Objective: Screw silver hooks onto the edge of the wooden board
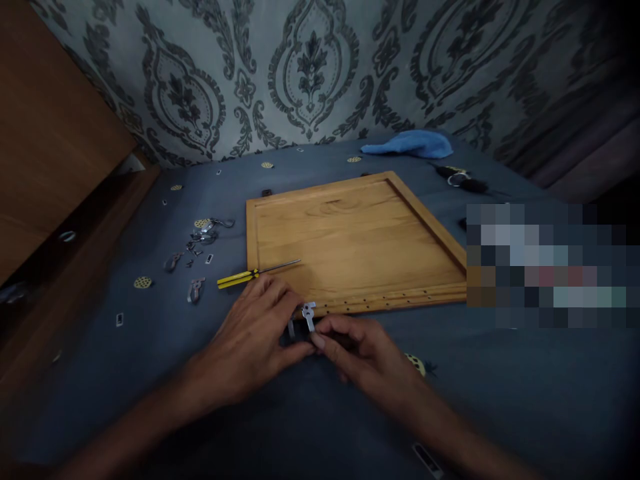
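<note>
"What's in those hands, from where you're standing?"

"A metal hinge (pixel 309 316). The right hand (pixel 367 350) has it pinched at the lower end, thumb against forefinger."

"And the left hand (pixel 250 333)?"

"Curved around the other side, thumb and forefinger apart with the hinge between them. I can't tell whether it's gripping."

"Where's the hinge, then?"

"At the near edge of that framed wooden panel (pixel 345 243), by its near left corner. The panel lies flat, with a row of small holes along that edge. I can't see whether metal touches wood."

"There's a yellow-handled screwdriver (pixel 237 277) too."

"Just beyond the left hand, its shaft pointing over the panel and its handle sticking out past the left side."

"More hardware over there?"

"Yes, left of the panel: a loose hinge (pixel 197 290) on its own, and beyond it a cluster of metal fittings (pixel 205 233) with small screws. All on the dark blue pineapple-print sheet (pixel 150 353)."

"And at the back?"

"A crumpled blue cloth (pixel 413 143), near the patterned wall (pixel 310 67)."
</note>
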Available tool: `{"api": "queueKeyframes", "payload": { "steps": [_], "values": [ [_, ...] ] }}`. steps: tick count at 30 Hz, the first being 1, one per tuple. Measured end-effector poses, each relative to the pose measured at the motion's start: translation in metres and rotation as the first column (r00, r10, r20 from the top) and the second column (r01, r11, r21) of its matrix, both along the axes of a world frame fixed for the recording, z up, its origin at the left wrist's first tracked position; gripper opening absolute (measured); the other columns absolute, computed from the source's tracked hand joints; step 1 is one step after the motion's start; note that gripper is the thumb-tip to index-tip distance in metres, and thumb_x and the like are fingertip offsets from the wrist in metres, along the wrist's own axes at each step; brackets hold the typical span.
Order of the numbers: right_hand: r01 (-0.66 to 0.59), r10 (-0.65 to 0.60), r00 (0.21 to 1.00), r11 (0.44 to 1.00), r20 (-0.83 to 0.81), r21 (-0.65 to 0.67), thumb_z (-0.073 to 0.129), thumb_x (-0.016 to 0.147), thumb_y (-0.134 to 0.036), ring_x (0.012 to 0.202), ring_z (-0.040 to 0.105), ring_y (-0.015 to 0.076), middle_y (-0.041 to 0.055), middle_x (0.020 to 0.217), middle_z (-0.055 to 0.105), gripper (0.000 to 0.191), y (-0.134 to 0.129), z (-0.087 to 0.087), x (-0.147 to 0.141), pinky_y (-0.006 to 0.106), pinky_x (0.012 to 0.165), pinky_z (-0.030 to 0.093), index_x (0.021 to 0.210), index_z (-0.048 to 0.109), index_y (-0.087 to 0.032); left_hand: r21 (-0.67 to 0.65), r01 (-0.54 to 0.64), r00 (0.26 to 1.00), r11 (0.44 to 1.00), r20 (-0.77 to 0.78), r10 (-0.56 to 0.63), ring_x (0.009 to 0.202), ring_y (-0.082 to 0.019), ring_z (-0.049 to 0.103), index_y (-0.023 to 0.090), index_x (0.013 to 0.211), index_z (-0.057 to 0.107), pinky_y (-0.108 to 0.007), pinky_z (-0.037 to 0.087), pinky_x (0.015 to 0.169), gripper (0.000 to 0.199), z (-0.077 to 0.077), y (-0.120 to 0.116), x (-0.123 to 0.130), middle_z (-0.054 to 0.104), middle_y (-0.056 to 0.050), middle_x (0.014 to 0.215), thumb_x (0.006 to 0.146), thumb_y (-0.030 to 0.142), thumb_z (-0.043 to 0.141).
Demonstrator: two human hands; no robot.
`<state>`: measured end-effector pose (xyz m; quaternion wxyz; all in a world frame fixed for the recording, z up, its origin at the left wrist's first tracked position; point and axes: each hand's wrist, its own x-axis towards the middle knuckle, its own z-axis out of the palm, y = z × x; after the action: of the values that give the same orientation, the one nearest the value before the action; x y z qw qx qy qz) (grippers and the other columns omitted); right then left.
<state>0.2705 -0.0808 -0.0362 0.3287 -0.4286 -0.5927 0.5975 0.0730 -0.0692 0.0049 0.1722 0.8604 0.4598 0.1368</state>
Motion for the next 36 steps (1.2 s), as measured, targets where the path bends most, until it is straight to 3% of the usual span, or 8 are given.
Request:
{"api": "queueKeyframes", "payload": {
  "steps": [8,18,23,26,30,33,36],
  "values": [
    [0.003,-0.010,0.998,0.994,0.062,0.112,0.058,0.092,-0.043,0.063,0.053,0.0169,-0.0003,0.066,0.061,0.028,0.002,0.001,0.001,0.029,0.058,0.041,0.073,0.065,-0.023,0.001,-0.001,1.000,1.000,0.006,0.001,0.106,-0.026,0.057,0.022,0.106,0.064,-0.043,0.050,0.093,0.023,0.000,0.001,0.003,0.067,-0.005,0.111,0.093,0.038,0.074],
    [-0.015,0.002,0.997,0.986,0.078,0.166,0.056,0.094,-0.035,0.063,0.057,0.0170,-0.0013,0.065,0.062,0.026,0.002,-0.003,0.002,0.029,0.058,0.042,0.073,0.063,-0.023,-0.032,-0.001,1.000,0.999,0.016,0.001,0.107,-0.027,0.057,0.020,0.099,0.064,-0.042,0.049,0.093,0.022,0.000,0.001,0.004,0.068,-0.005,0.111,0.089,0.033,0.079],
    [0.041,-0.065,0.994,0.967,0.086,0.253,0.054,0.099,-0.032,0.068,0.068,0.0198,0.0016,0.076,0.072,0.022,-0.003,-0.002,0.005,0.030,0.061,0.052,0.087,0.070,-0.023,-0.038,-0.031,0.999,0.999,0.020,0.032,0.106,-0.027,0.058,0.022,0.099,0.063,-0.043,0.049,0.091,0.021,-0.001,0.001,0.005,0.068,-0.005,0.111,0.087,0.030,0.079],
    [0.068,-0.163,0.973,0.879,0.164,0.472,0.055,0.100,-0.022,0.077,0.073,0.0207,0.0039,0.086,0.075,0.019,-0.006,0.000,0.012,0.031,0.068,0.058,0.097,0.073,-0.023,-0.047,-0.041,0.999,0.998,0.023,0.042,0.104,-0.027,0.060,0.022,0.100,0.063,-0.044,0.050,0.090,0.023,-0.001,0.001,0.006,0.068,-0.005,0.109,0.085,0.030,0.080],
    [-0.103,-0.244,0.908,0.657,0.339,0.747,0.048,0.103,-0.012,0.082,0.076,0.0213,0.0097,0.103,0.076,0.029,-0.008,-0.006,0.026,0.031,0.068,0.063,0.118,0.071,-0.021,-0.071,-0.048,0.998,0.996,0.029,0.050,0.107,-0.027,0.059,0.021,0.101,0.064,-0.043,0.050,0.092,0.025,0.001,0.002,0.007,0.068,-0.004,0.110,0.085,0.030,0.081],
    [-0.273,-0.233,0.869,0.509,0.436,0.816,0.041,0.102,-0.005,0.099,0.077,0.0225,0.0162,0.124,0.074,0.040,-0.008,-0.014,0.037,0.032,0.076,0.066,0.134,0.063,-0.013,-0.089,-0.047,0.999,0.995,0.023,0.049,0.108,-0.026,0.058,0.020,0.099,0.064,-0.043,0.049,0.094,0.024,0.003,0.002,0.008,0.068,-0.004,0.110,0.084,0.026,0.082],
    [-0.384,-0.185,0.840,0.464,0.511,0.798,0.039,0.099,0.001,0.119,0.071,0.0225,0.0179,0.137,0.070,0.049,-0.006,-0.019,0.043,0.033,0.094,0.064,0.143,0.057,-0.009,-0.084,-0.042,0.998,0.996,0.033,0.045,0.106,-0.026,0.057,0.017,0.100,0.065,-0.043,0.048,0.094,0.026,0.003,0.002,0.009,0.067,-0.004,0.108,0.083,0.023,0.084]
  ]
}}
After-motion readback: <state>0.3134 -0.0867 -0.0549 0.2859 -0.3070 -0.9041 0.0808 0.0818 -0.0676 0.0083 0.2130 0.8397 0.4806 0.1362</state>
